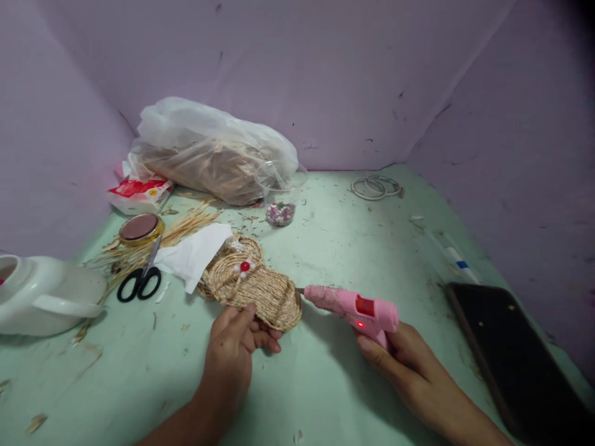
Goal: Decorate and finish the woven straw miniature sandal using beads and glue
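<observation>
A woven straw slipper (253,288) with a red-and-white bead flower (245,267) lies mid-table. My left hand (239,341) grips its near edge, thumb on top and fingers curled beneath. In my right hand (404,359) is a pink hot glue gun (351,306), held by its handle, with a small red light lit on its side. The gun's nozzle points left and is at the slipper's rounded right end; I cannot tell whether it touches. White paper (198,251) lies against the slipper's left side, where more woven straw and white beads partly show.
Black-handled scissors (142,282), a round tin (141,228), loose straw (190,223) and a white plastic jug (51,297) are left. Behind stand a plastic bag (209,148), a red-and-white packet (139,193) and a clear cup (281,207) of beads. Rings (374,187) and a phone (511,353) lie right.
</observation>
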Demonstrator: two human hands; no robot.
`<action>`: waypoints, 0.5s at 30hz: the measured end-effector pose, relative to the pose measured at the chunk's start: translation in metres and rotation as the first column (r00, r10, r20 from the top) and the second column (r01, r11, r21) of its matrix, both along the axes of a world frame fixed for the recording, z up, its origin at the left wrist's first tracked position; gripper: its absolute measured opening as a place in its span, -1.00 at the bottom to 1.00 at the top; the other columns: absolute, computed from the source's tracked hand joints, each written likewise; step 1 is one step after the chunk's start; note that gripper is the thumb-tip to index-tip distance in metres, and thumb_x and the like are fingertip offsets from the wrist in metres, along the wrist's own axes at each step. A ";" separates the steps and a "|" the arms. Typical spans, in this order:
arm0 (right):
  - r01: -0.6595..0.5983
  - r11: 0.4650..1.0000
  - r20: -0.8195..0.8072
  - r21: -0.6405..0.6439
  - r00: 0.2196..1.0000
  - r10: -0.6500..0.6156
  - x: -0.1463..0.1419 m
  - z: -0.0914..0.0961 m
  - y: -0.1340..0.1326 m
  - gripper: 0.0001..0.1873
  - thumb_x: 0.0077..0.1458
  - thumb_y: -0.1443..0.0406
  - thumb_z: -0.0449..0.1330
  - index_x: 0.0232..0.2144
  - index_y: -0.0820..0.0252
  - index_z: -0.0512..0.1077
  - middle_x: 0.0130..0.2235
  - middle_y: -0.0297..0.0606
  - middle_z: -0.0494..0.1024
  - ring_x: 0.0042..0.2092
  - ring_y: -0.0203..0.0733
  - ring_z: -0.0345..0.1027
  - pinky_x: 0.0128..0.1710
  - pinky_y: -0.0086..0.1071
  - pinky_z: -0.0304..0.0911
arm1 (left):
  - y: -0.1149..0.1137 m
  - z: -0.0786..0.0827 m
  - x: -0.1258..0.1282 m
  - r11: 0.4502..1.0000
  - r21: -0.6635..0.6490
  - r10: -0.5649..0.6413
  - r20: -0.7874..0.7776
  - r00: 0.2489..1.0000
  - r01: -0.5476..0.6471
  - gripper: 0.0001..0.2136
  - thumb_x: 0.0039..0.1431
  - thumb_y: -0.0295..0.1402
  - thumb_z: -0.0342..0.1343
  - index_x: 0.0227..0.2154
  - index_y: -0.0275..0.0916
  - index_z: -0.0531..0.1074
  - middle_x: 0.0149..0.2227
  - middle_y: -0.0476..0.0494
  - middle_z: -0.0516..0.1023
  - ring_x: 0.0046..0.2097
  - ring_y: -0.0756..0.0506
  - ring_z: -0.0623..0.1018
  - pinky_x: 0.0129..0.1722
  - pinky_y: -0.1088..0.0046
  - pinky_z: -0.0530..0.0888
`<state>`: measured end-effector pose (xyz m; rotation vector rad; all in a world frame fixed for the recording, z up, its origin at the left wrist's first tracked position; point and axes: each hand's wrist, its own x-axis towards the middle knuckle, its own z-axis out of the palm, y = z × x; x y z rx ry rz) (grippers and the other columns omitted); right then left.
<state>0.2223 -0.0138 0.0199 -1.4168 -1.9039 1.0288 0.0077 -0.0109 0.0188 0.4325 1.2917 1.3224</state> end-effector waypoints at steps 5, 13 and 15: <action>0.004 1.000 0.007 0.005 1.000 -0.004 0.000 0.000 0.001 -0.77 0.12 0.17 0.01 -0.47 0.16 0.34 -0.56 -0.41 0.27 -0.53 -0.30 0.14 -0.53 -0.45 0.11 | -0.001 -0.002 -0.003 0.998 0.058 -0.019 0.003 1.000 0.019 -0.88 -0.13 -0.39 0.14 -0.59 -0.33 0.33 -0.64 -0.09 0.48 -0.60 -0.09 0.47 -0.71 0.43 0.38; -0.006 0.999 0.028 0.039 1.000 0.005 0.003 0.005 0.000 -0.81 0.12 0.20 0.00 -0.40 0.16 0.32 -0.56 -0.42 0.21 -0.54 -0.32 0.06 -0.56 -0.46 0.05 | 0.000 -0.003 -0.002 0.996 0.087 0.019 -0.036 0.999 -0.016 -0.88 -0.15 -0.44 0.15 -0.65 -0.33 0.32 -0.65 -0.07 0.46 -0.61 -0.11 0.47 -0.73 0.43 0.37; -0.020 0.999 0.031 0.044 0.999 0.019 0.003 0.006 0.001 -0.83 0.12 0.21 -0.01 -0.39 0.16 0.31 -0.55 -0.41 0.25 -0.53 -0.32 0.08 -0.55 -0.45 0.07 | 0.000 -0.003 -0.001 0.995 0.094 0.028 -0.040 0.999 -0.025 -0.88 -0.15 -0.44 0.14 -0.66 -0.33 0.32 -0.67 -0.05 0.45 -0.62 -0.10 0.47 -0.73 0.43 0.37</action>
